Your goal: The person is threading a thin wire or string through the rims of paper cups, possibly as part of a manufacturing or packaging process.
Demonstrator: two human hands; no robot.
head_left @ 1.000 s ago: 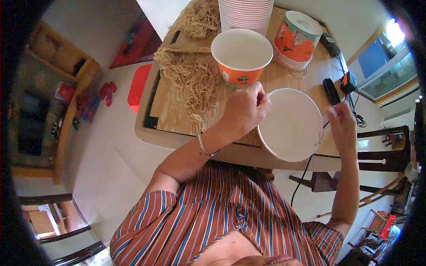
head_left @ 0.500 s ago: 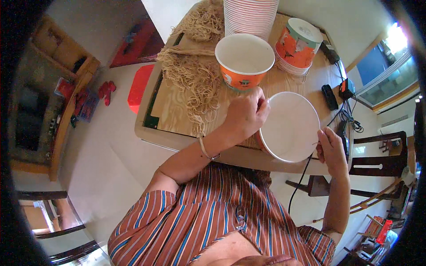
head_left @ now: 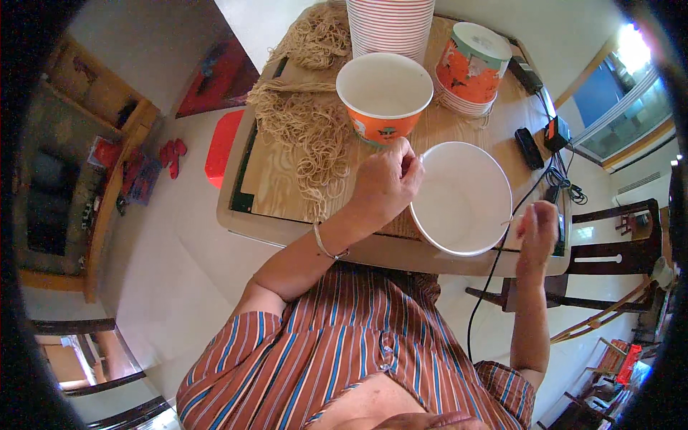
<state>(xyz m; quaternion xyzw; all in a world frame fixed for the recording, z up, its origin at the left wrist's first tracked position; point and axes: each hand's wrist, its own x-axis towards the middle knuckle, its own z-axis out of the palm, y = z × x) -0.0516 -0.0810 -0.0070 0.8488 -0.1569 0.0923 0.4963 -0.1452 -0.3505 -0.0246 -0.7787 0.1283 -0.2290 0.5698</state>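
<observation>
A large white-lined paper bucket (head_left: 464, 199) lies tilted at the table's near edge, its opening toward me. My left hand (head_left: 390, 179) is closed against its left rim; what the fingertips hold, if anything, is hidden. My right hand (head_left: 537, 233) is a little off the right rim, fingers curled and smeared by motion. Between that hand and the bucket, a short bit of thin cord (head_left: 507, 221) shows at the rim. Just beyond my left hand stands another paper bucket (head_left: 383, 89), upright, orange outside and white inside.
Tangled beige cord (head_left: 308, 129) covers the table's left part. At the back rises a tall stack of white paper buckets (head_left: 391, 29), with upturned orange and green buckets (head_left: 473, 64) to its right. Black adapters (head_left: 529, 148) and cables line the right edge; a dark chair (head_left: 609, 247) stands beyond.
My right hand has come off the bucket's right rim and moved slightly right. The left hand stays at the left rim. The whole view has shifted a little.
</observation>
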